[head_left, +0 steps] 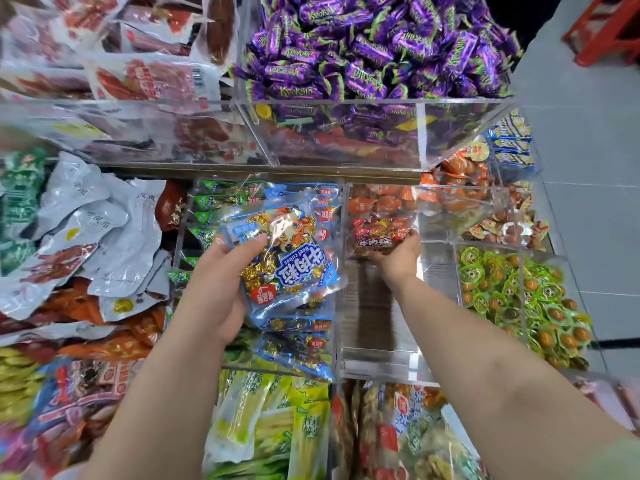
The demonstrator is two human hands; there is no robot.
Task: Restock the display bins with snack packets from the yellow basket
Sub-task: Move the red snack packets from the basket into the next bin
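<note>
Head view: nearest us, below both wrists, we see flat yellow-green pouches (273,420) of glossy film standing on edge. Above them our left hand (221,289) grasps a blue packet (291,268), thumb pressed on its top face and fingers curled beneath. It is a crinkled clear-and-blue plastic bag with a cartoon figure, white lettering reading "Beef cubes", and gold foil-wrapped pieces showing through. Just under that hand lies a stack of blue packets (298,351) of the same kind, in a clear-walled compartment. To the right of the left hand, our right hand (398,254) reaches into a clear acrylic bin (377,355) with rigid, shiny walls. It holds a red packet (379,237) at the bin's far end, fingers wrapped round the bag's lower edge; this packet is red-labelled, with gold and dark wrapped pieces inside. Right of the right hand sit round green-rimmed packs (519,289), and beyond it orange packs (460,168). Left of the left hand, soft silvery-white pouches (104,220) lie heaped. Farthest off, past both hands, an upper clear bin (381,101) holds purple twist-wrapped sweets (374,46).
</note>
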